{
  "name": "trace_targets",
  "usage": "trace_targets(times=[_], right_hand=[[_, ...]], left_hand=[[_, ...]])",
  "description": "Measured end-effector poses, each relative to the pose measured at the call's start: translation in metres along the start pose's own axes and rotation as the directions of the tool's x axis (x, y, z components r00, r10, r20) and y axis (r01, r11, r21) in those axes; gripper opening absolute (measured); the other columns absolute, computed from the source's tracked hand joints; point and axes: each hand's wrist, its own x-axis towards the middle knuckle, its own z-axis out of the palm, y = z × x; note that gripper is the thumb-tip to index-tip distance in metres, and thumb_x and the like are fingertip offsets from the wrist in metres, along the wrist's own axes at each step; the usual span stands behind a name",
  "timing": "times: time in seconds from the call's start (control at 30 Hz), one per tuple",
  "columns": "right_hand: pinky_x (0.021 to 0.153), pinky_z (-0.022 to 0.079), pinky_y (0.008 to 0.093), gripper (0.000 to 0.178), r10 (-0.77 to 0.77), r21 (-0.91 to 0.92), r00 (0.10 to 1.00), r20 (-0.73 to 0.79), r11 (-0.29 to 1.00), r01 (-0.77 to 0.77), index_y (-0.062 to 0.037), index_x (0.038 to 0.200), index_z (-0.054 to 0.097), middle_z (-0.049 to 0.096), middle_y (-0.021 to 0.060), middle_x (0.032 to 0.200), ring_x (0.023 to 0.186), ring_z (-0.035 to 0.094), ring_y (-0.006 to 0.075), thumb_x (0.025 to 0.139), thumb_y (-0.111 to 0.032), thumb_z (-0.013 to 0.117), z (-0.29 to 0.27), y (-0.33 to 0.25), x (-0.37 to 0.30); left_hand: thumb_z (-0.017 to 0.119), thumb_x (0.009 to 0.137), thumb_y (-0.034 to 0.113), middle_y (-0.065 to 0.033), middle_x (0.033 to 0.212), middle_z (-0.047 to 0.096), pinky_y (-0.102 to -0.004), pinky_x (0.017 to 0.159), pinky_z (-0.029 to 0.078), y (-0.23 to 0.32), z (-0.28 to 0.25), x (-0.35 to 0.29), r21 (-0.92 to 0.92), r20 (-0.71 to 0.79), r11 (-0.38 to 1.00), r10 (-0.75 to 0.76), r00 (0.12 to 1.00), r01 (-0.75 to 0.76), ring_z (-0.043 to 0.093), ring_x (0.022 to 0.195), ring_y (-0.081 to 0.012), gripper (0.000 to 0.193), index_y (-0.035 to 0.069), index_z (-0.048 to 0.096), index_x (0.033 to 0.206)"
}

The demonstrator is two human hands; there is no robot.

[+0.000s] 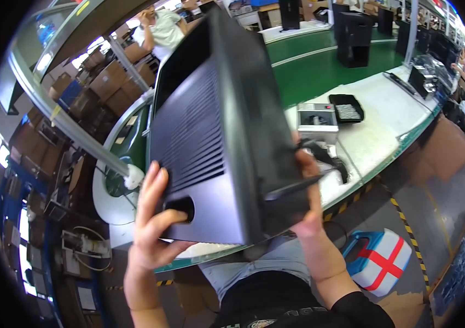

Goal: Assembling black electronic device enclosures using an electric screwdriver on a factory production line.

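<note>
A large black plastic casing (210, 213) with a row of vent slots is held up, tilted, in front of my body. My left hand (153, 227) grips its lower left corner, with a finger in the oval cutout there. My right hand (310, 202) holds the opposite side, its fingers partly hidden behind the casing. A dark strip sticks out from the casing near my right hand; I cannot make out what it is. Just beyond that hand, a black tool-like thing (328, 158) lies on the white worktop (385, 123).
A silver box-shaped device (318, 120) and a black tray of small metal parts (347, 109) stand on the worktop. Tall black cabinets (354, 38) stand on the green conveyor (312, 68). A metal post (74, 128) rises at left. A cushioned stool (383, 259) is at lower right. Other people work farther off.
</note>
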Motion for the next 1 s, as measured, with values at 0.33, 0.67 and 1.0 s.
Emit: trace_targets(times=[0.33,0.67,1.0], right_hand=[[0.115,0.014,0.0352,0.078,0.372,0.022,0.928,-0.011,0.928,-0.372,0.004,0.147,0.01,0.014,0.016,0.155,0.144,0.015,0.0244,0.087,-0.019,0.053,-0.028,0.159,-0.081],[0.099,0.041,0.0338,0.027,0.389,-0.638,0.884,-0.259,0.618,-0.459,0.0068,0.113,0.058,0.06,0.0182,0.121,0.113,0.058,0.0272,0.089,0.0,0.046,-0.05,0.121,-0.051],[0.077,0.051,0.0366,0.019,0.238,-0.776,0.961,-0.14,0.576,-0.256,0.0026,0.101,0.06,0.063,0.016,0.101,0.091,0.062,0.0314,0.082,0.003,0.057,-0.069,0.134,-0.072]], left_hand=[[0.083,0.058,0.008,-0.0222,0.144,0.035,-0.0533,0.109,0.025,-0.085,0.062,-0.156,-0.018,0.25,0.918,-0.38,0.891,0.396,0.025,0.138,-0.0445,0.048,0.005,0.06,0.1],[0.061,0.084,0.043,-0.0189,0.138,0.044,-0.062,0.108,0.015,-0.072,0.042,-0.079,0.39,0.604,0.879,-0.469,0.644,0.275,0.037,0.131,-0.0394,0.047,0.004,0.061,0.11],[0.038,0.092,0.033,-0.0281,0.15,0.02,-0.0492,0.114,0.008,-0.07,0.121,-0.007,0.354,0.534,0.844,-0.535,0.654,0.402,0.018,0.14,-0.0444,0.064,-0.005,0.029,0.142]])
